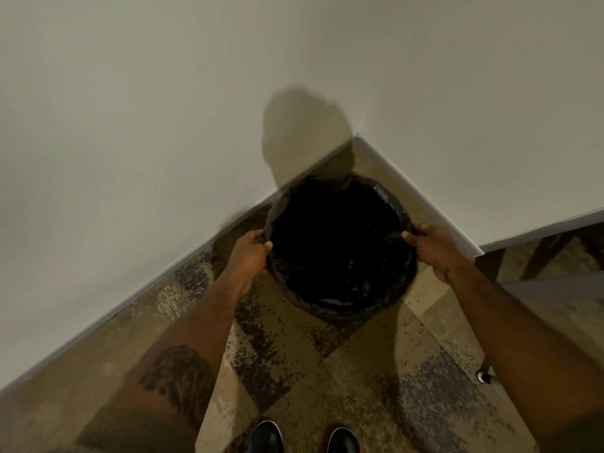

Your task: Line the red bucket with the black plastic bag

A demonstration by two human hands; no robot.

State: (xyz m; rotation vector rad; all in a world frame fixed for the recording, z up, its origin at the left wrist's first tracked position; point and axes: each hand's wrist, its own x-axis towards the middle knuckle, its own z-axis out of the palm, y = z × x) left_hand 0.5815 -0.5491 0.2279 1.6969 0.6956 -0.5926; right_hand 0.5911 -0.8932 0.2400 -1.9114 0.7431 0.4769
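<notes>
The black plastic bag (340, 253) sits spread open over a round bucket standing in the corner of two walls. The bag is folded over the rim all the way round, so no red of the bucket shows. My left hand (250, 253) grips the bag's folded edge at the left side of the rim. My right hand (431, 245) grips the folded edge at the right side. The inside of the bag is dark and crumpled.
Two pale walls (163, 125) meet just behind the bucket, with a grey baseboard (415, 194). The floor (327, 371) is speckled tile. Dark furniture legs (536, 256) stand at the right. My shoes (266, 436) show at the bottom.
</notes>
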